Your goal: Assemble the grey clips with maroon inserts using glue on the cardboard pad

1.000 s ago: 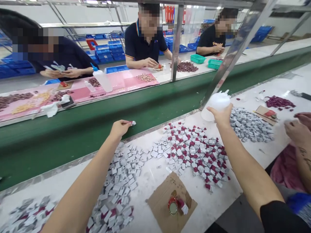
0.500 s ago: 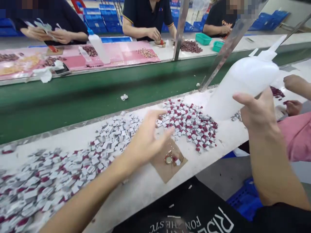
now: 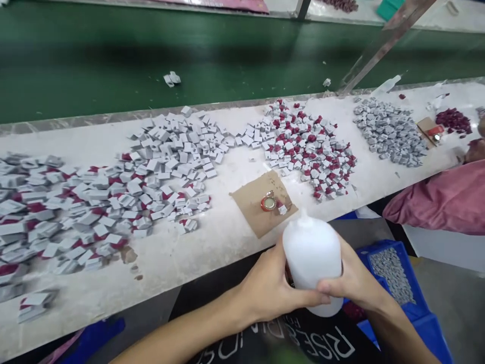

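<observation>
Pale bench (image 3: 212, 242), green strip (image 3: 246, 55) along far side. Left hand (image 3: 270, 288) and right hand (image 3: 350, 280) clasped round white bottle (image 3: 312, 247), near edge; brown cardboard (image 3: 250, 212) just beyond, slightly left.

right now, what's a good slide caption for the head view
Left hand and right hand hold a white bottle at a table with piles of grey and maroon pieces.

Bright, diffuse light, dark shadow along the green belt (image 3: 113, 88), soft shading on the white bottle (image 3: 312, 253), grey pieces (image 3: 15, 230) blurred and stretched toward the left edge
</observation>
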The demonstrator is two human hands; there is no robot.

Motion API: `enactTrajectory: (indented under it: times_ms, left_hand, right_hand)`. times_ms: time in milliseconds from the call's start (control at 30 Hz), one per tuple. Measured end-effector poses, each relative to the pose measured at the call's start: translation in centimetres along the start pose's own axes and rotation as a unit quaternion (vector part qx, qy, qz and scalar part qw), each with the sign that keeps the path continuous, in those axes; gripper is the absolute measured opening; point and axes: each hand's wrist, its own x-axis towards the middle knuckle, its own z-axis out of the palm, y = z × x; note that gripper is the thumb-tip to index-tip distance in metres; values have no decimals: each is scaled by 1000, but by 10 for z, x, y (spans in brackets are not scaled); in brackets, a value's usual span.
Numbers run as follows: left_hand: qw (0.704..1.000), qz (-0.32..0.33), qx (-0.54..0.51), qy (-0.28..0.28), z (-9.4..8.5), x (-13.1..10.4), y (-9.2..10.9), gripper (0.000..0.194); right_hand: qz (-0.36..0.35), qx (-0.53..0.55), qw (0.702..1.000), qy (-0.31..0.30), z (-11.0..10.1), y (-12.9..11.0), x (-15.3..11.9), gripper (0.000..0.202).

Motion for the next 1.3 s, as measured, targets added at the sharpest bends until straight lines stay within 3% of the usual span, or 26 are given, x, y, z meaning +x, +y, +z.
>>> enactTrajectory:
  times_ms: [200,533,800,1000,1300]
  left_hand:
    - [996,-87,-11,14,-1,-8,-28,91]
    - [987,-149,-61,22,5,-8,-31,87]
    - [982,-157,-105,13,0,-7,-17,76]
    - [982,-135,-133,4,0,-7,-19,68]
    - [984,-126,-127,0,-3,-7,-18,76]
  right_hand:
    - [17,-70,997,15,3,21,7,89]
    - [60,-81,995,-6,0,9,16,88]
    - [106,-96,990,-11,1,-4,22,87]
    - [120,-103,987,-12,2,-11,26,88]
    - [127,-112,985,-11,2,-15,25,78]
